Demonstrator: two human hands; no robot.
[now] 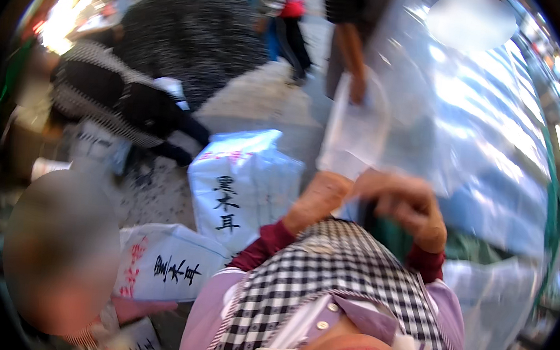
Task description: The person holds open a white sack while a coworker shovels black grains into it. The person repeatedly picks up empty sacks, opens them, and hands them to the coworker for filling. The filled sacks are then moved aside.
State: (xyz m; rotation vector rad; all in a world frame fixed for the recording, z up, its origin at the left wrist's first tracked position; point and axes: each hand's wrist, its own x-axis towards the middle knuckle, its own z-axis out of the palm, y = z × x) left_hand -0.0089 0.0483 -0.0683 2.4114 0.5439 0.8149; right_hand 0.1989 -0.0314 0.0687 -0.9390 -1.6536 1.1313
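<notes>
My left hand [325, 193] is curled at the near edge of a white plastic bag [355, 131] and grips it. Close beside it, my right hand [404, 197] reaches across with bent fingers, its fingertips meeting the left hand at the bag's edge. Motion blur hides whether the right fingers hold the plastic. Another person's hand [358, 87] is at the far end of the same bag. Both my hands are in front of my black-and-white checked apron [342, 259].
Left of my hands stand a white woven sack [239, 186] and another sack [169, 265], both bearing writing. A dark heap [197, 35] and a pale heap [256, 94] lie ahead. Clear plastic sheeting [488, 157] covers the right side. A person [123, 93] bends at left.
</notes>
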